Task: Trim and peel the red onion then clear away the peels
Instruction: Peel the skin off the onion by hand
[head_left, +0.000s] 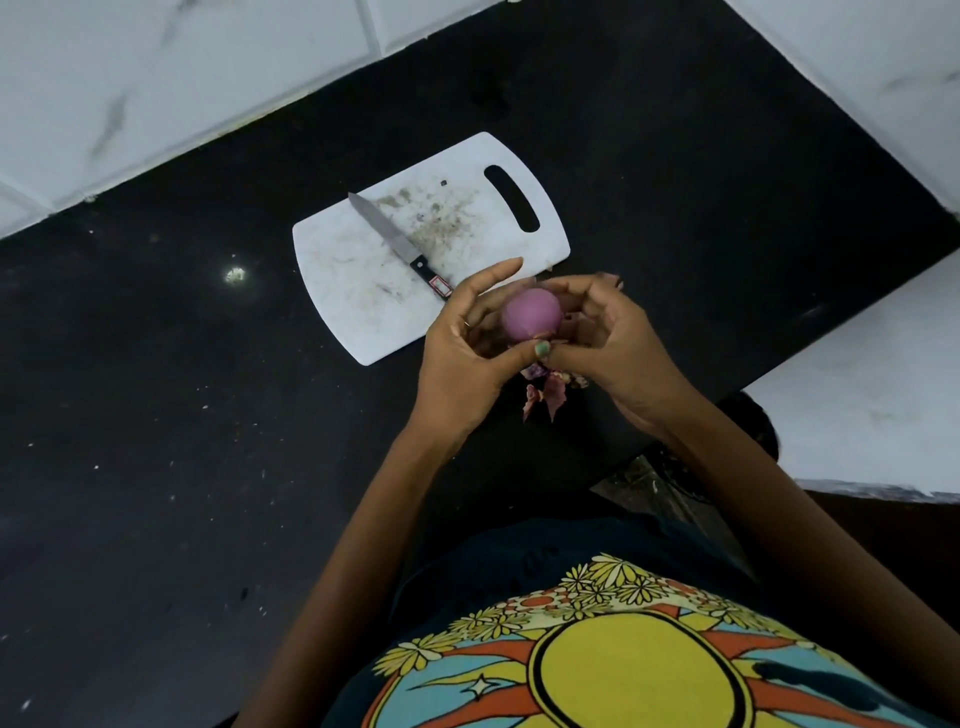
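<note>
The red onion (531, 315), its smooth pink-purple flesh bared, is cupped between both hands just off the near right corner of the white cutting board (363, 306). My left hand (470, 358) wraps its left side, thumb across the bottom. My right hand (610, 343) grips its right side, fingers curled over the top. Loose purple peels (543, 395) hang and lie below the hands on the black counter. A knife (397, 244) with a black handle lies diagonally on the board, untouched.
The black counter (182, 415) runs left and forward of me. White tiled wall (156, 78) borders it at the back and the right. The counter's front edge ends near my right forearm. The board is stained with food bits.
</note>
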